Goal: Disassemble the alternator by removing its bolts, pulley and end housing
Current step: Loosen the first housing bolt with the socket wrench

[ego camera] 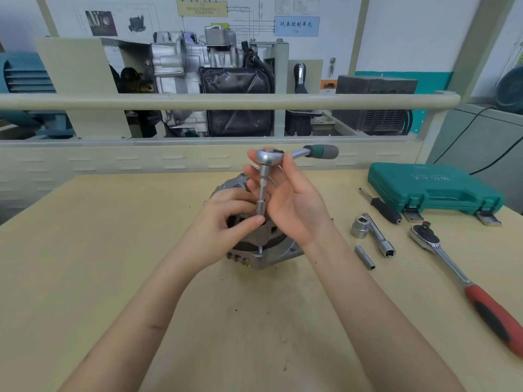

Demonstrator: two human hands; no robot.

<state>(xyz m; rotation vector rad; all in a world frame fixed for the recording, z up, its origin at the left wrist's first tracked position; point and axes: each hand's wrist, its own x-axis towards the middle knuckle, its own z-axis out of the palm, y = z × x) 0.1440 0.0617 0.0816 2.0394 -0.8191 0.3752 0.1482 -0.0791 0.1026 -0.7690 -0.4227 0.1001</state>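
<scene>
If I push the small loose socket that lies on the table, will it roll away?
Probably yes: the small socket is a smooth metal cylinder lying on its side on the flat table. It looks rigid, and likely heavy for its size.

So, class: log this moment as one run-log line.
left hand: pinches socket | right hand: steadies ratchet | alternator: on bench | bolt: hidden
</scene>
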